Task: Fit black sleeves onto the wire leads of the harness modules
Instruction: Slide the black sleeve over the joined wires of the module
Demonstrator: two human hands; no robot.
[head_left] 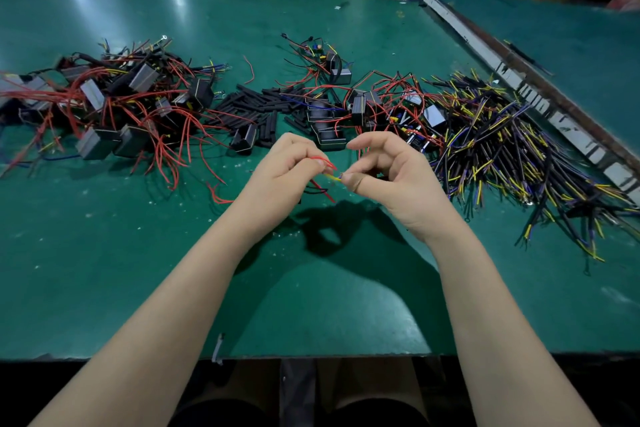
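Observation:
My left hand [289, 166] grips a small bunch of red wire leads [323, 161] above the green table, and more red and black leads hang below its fingers. My right hand [384, 166] pinches the tip of a yellow and blue lead [334, 178] between thumb and forefinger, just right of the left hand. Loose black sleeves [252, 104] lie in a pile beyond my hands. Whether a sleeve is on the held leads, I cannot tell.
A heap of grey and black modules with red wires [114, 104] lies at the left. More modules [346, 114] sit behind my hands. A large bundle of black, yellow and blue cables [502, 149] spreads at the right. A metal rail [526, 80] divides the tables.

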